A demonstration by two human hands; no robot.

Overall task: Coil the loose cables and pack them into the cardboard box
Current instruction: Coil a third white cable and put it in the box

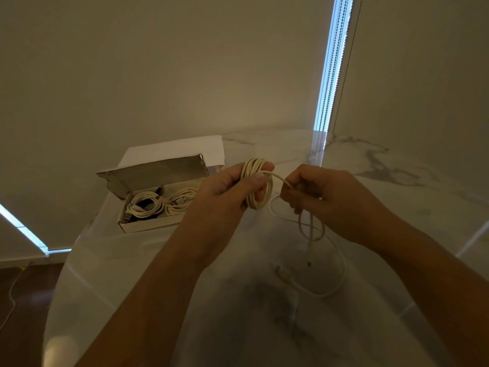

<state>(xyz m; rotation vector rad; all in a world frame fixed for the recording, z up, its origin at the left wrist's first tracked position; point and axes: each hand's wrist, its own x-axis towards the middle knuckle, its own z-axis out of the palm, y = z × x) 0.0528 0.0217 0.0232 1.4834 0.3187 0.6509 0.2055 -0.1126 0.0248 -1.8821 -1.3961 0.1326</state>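
Above the marble surface, just to the right of the cardboard box, the left hand holds a coiled cable: its grip is closed around the cream loops, thumb pressed across their front and fingers curled behind. One strand leaves the top of the coil and runs to the right hand, held close beside the left. The right grip is closed too, fingers curled on that strand. Below the right hand the loose tail of the cable hangs in a loop and trails down toward the surface, where more pale cable curves in an arc nearer the person than the box.

The cardboard box sits open on the surface, its lid raised on the far side. Inside lie packed cable coils, cream ones side by side with a dark cable among them. A white sheet lies behind the box.
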